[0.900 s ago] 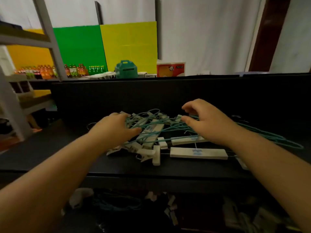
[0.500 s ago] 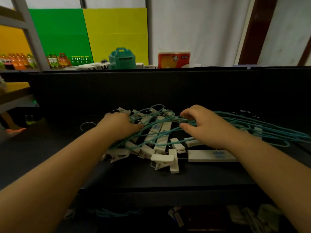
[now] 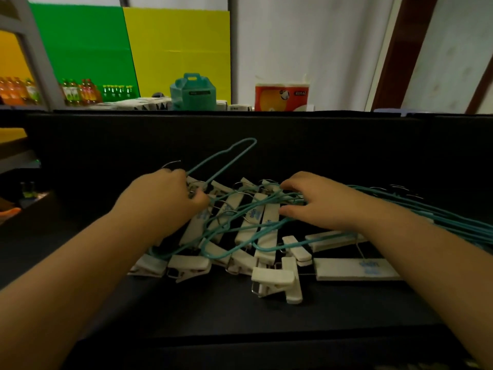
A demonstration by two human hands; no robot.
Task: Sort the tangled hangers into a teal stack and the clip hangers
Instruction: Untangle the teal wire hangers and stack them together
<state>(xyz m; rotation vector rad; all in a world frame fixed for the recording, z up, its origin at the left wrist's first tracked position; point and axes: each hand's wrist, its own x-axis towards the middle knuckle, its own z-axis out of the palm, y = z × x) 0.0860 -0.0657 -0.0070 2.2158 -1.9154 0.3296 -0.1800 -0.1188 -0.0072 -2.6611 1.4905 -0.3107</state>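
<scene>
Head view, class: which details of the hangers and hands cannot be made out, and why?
- Left hand fingertips: hidden behind its own knuckles, head view.
- Teal hangers: right ends cut off by the frame edge.
- Blue print on the white clip hangers: too blurred to read.

teal hangers (image 3: 440, 222) cut off R edge | left hand (image 3: 162, 204) fingertips hidden | labels unreadable

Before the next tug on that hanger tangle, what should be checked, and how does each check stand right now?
1. Left hand grips the pile: ok.
2. Right hand has hold of teal wires: ok.
3. Teal hangers free of the clip hangers: not ok, wires cross over them.
4. Raised teal loop fully clear of the pile: not ok, its lower end still runs in.
5. Table has room in front: ok.
6. Hooks unsnagged: cannot tell.
</scene>
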